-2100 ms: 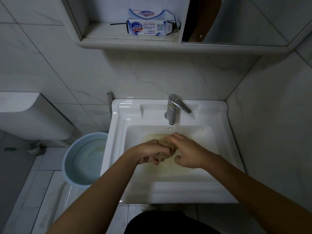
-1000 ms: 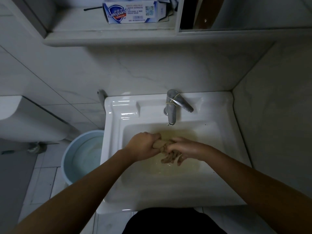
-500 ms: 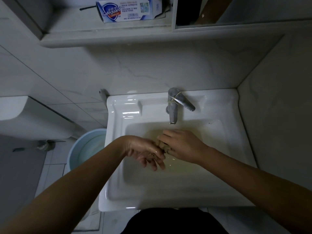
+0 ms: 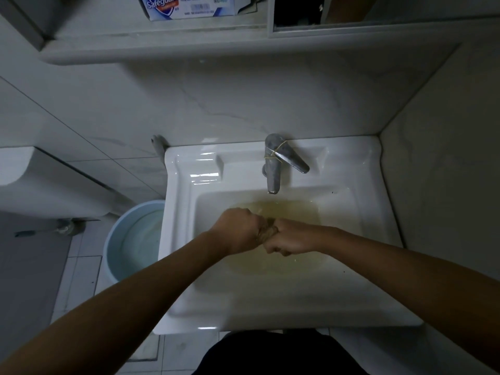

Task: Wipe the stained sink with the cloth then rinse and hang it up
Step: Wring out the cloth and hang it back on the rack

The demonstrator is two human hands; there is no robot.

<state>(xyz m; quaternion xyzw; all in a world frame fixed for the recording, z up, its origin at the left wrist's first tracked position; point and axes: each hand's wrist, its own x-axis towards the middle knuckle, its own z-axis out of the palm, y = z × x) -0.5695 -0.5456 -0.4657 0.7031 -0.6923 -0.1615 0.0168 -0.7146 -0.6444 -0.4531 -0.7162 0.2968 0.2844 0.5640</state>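
Both hands are fisted knuckle-to-knuckle over the basin. The left hand (image 4: 238, 230) and right hand (image 4: 286, 239) are each curled tight round an end of the brown cloth (image 4: 266, 232), w/ only a short twisted bit showing between them. It looks like a wring, so the judged step is rinse/squeeze-out, approx. mid-to-late in the task; hanging up is not yet done. The cloth sits just above the yellowish water (image 4: 292, 209) pooled in the sink (image 4: 270, 315), under & just beyond the hands. The faucet (image 4: 273, 169) stands beyond the hands, spout aimed toward them, lever swung to the right-hand side, w/ a rubber band (image 4: 276, 152) round it. Can't tell if water is running.

Handling: the cloth is soft, limp & prob. soaked, so heavier than dry & drippy. It has no stiffness & will sag if held by one corner. It's not fragile. Wet fabric shouldn't slip much, though wet skin might.
- For wringing, the best hold is both ends, hands twisting opposite ways.
- For hanging, pinch 2 corners or an edge so it opens flat.

Risks: dirty water splashing past the rim, or the cloth dropping back into the murky pool & needing another rinse.

Well left of the left hand, down on the floor, a pale blue bucket (image 4: 111, 255) holds water. Far beyond the hands, on the shelf (image 4: 108, 52), is a Safeguard soap box (image 4: 176, 6).
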